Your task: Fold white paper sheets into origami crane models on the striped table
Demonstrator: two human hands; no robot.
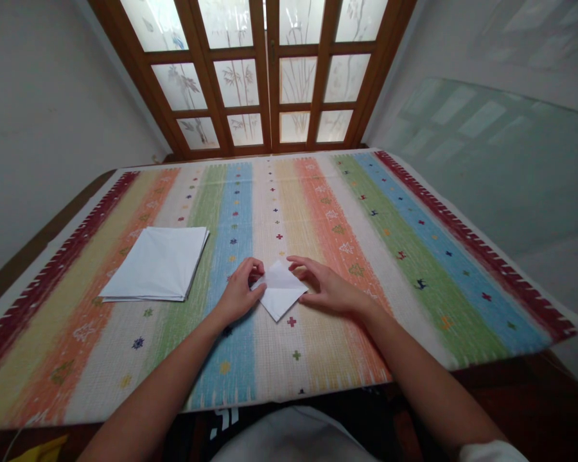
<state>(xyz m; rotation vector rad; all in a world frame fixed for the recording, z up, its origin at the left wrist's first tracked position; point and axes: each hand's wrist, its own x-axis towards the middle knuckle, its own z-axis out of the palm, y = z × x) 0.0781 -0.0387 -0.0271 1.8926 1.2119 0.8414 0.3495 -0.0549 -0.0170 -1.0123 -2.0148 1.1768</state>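
A small folded piece of white paper (pixel 280 296) lies on the striped cloth in front of me, turned like a diamond with one corner toward me. A crease runs across its middle. My left hand (pixel 241 289) is at its left corner, the thumb on top and the other fingers curled around that edge, pinching it. On the other side, my right hand (pixel 330 287) rests with index finger and thumb apart. Its index fingertip is by the upper right edge and its thumb by the right corner. The undersides of the fingers are hidden.
A stack of larger white paper sheets (pixel 157 264) sits to the left on the patterned tablecloth (pixel 224 366). Wooden doors with glass panes (pixel 241 82) stand beyond the table's far edge. A glass panel (pixel 501 173) leans along the right wall.
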